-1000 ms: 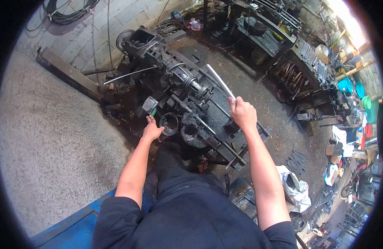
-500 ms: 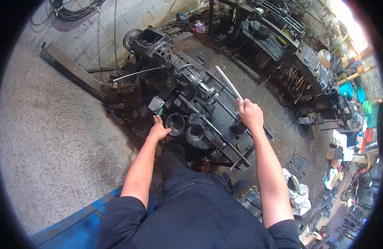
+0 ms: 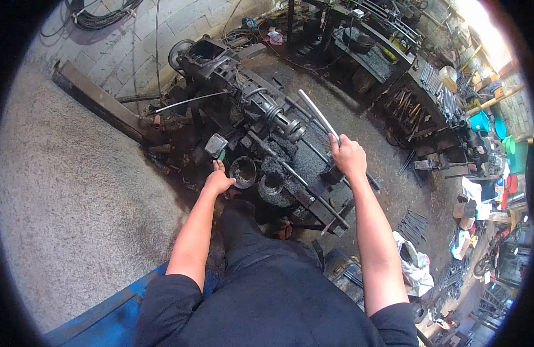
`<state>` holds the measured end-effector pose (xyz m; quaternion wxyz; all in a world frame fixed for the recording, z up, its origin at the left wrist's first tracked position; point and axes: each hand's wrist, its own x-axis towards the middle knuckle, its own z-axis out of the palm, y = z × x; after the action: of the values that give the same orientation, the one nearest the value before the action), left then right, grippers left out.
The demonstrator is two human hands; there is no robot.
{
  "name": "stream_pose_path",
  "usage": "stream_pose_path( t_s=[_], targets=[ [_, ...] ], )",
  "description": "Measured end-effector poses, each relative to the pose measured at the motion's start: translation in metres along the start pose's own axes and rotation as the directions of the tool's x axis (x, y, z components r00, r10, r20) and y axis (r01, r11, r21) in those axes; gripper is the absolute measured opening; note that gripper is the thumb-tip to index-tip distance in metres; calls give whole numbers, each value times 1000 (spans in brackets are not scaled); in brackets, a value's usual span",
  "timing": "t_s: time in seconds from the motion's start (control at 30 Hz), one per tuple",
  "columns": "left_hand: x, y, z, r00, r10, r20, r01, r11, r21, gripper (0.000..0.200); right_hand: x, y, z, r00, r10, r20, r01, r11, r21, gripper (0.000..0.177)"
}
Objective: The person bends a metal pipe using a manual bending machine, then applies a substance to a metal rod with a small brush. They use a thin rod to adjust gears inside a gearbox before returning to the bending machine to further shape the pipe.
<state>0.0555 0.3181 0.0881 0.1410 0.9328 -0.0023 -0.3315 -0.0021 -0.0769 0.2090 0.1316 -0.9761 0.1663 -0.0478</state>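
Observation:
A pale metal rod (image 3: 318, 113) points up and left from my right hand (image 3: 349, 157), whose fingers are wrapped round its lower end. This hand is above the right side of a dark, greasy machine with a round chuck (image 3: 287, 124) and long bars (image 3: 313, 194). On the machine's left, my left hand (image 3: 219, 178) is closed at a small green part (image 3: 222, 155) just below a grey box (image 3: 216, 144). Its thumb points to a round bowl (image 3: 244, 172) beside it. A second round container (image 3: 271, 184) stands to the right of that bowl.
A concrete slab (image 3: 93, 196) fills the left, with a blue metal edge (image 3: 99, 309) at lower left. A workbench (image 3: 374, 61) stands at upper right. Dark rods (image 3: 413, 226) and a white sack (image 3: 416, 269) lie on the floor at right.
The whole view has shifted slightly, with the machine a little further left and up. Both hands keep their places on the rod and at the green part.

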Motion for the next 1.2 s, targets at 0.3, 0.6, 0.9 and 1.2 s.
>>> stream_pose_path(
  t_s=[0.3,0.6,0.9,1.2],
  targets=[
    [3,0,2,1000,9,-23,-8,1000,23,107,-1,-3,0,1000,12,-14,-13,999,-36,55],
    [-6,9,-5,1000,-2,-20,4,993,120,103,-2,-7,-5,999,33,18,-32,999,-30,55],
    [-7,9,-4,999,-33,-29,37,991,132,105,0,-6,1,1000,25,-11,-26,999,-46,57],
    [-6,3,-1,999,-8,-31,12,993,114,106,-2,-6,3,999,26,-25,-28,998,-50,57]
  ],
)
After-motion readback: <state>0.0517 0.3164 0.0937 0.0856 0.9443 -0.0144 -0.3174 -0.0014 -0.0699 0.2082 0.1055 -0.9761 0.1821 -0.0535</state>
